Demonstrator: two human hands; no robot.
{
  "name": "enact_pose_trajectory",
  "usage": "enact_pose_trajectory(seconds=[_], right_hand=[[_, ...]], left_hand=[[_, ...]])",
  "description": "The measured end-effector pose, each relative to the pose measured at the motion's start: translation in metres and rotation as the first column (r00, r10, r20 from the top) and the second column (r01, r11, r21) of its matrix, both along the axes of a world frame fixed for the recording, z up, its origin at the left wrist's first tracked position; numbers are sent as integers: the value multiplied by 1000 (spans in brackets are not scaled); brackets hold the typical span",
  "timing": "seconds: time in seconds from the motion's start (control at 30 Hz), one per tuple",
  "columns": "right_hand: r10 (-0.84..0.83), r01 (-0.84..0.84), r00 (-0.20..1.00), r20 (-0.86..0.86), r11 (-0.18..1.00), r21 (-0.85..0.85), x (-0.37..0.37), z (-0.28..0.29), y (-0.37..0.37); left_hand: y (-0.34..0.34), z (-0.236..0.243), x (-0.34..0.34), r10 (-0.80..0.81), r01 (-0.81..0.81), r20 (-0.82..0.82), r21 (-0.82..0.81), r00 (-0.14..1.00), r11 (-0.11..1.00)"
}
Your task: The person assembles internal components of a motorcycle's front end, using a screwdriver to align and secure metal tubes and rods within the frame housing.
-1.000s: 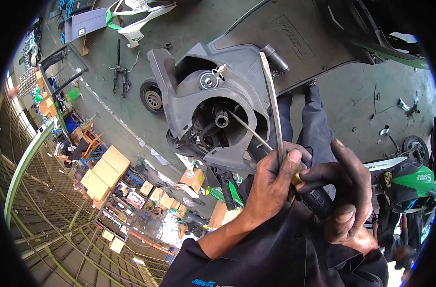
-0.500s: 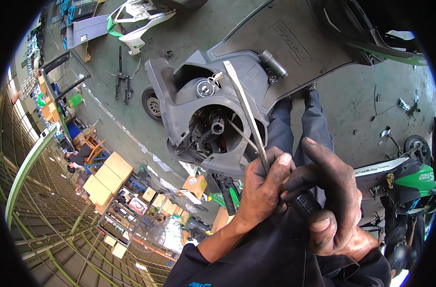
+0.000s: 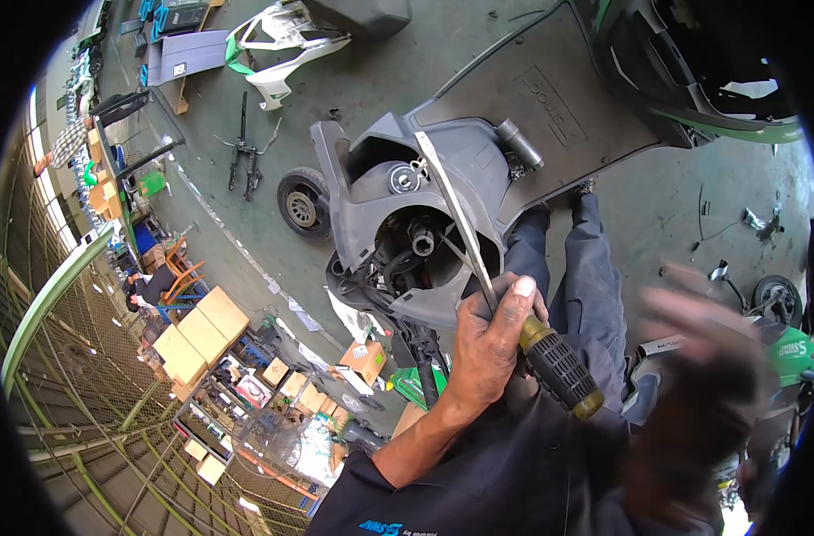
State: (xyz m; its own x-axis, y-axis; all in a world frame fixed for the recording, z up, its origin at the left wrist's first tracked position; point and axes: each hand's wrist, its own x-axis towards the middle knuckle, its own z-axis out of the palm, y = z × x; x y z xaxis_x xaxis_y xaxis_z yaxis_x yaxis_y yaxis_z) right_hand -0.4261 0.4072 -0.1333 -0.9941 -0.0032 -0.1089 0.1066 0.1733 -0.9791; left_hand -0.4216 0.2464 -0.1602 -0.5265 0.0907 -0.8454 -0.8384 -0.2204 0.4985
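Observation:
My left hand [image 3: 489,344] is closed around a long flat-blade screwdriver [image 3: 560,368] where the shank meets its yellowish handle with a black ribbed grip. The blade slants up and left in front of a grey scooter body [image 3: 474,161]. Below the tip, a round opening in that body shows a metal steering tube [image 3: 422,239]. A thinner metal rod [image 3: 455,250] crosses the opening near the blade; whether my left hand holds it I cannot tell. Off to the right of the handle, my right hand [image 3: 710,344] is smeared by motion, its fingers unreadable.
An ignition lock with keys [image 3: 407,178] sits beside the opening. On the scooter's footboard [image 3: 505,80] lies a metal cylinder [image 3: 519,144]. A small wheel [image 3: 302,206] and a front fork [image 3: 243,152] are to the left. Cardboard boxes [image 3: 201,330] stand farther left; green scooter parts [image 3: 789,353] are at right.
My right hand has let go of the screwdriver's handle and swung away to the right, uncovering the grip. My left hand keeps the screwdriver. The whole view has shifted slightly.

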Motion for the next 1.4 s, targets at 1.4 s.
enact_pose_trajectory(seconds=[1.4], right_hand=[[586,-765,633,507,576,290,-64,-458,56]], left_hand=[[106,-148,216,-125,205,187,-506,974,838]])
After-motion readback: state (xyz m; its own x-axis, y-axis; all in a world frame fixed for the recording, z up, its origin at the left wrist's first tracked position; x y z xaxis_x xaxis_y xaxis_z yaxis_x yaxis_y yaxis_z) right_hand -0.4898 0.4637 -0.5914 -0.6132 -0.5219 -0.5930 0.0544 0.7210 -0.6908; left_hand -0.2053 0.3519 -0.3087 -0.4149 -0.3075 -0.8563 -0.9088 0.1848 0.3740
